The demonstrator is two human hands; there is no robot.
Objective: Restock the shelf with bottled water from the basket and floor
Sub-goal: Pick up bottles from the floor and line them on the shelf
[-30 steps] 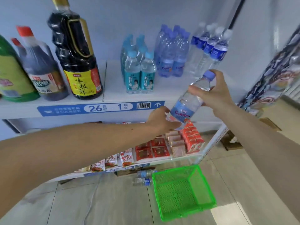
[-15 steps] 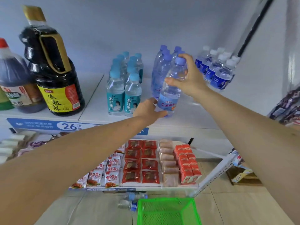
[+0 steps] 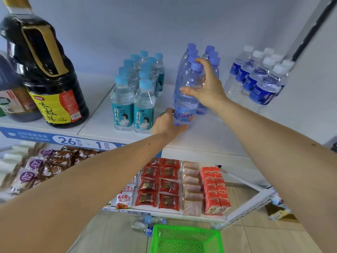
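White shelf boards are seen from above. At centre, a water bottle stands upright, cap up, its long axis vertical. Its base is gripped by the left hand at lower left; its shoulder is clasped by the right hand at upper right.

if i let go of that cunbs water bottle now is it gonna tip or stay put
Probably stays put: the water bottle looks upright with its base on the shelf. It seems full, so likely heavy and steady for its size. Still, it is tall and narrow, so a nudge from the right hand near the cap might tip it into the row behind.
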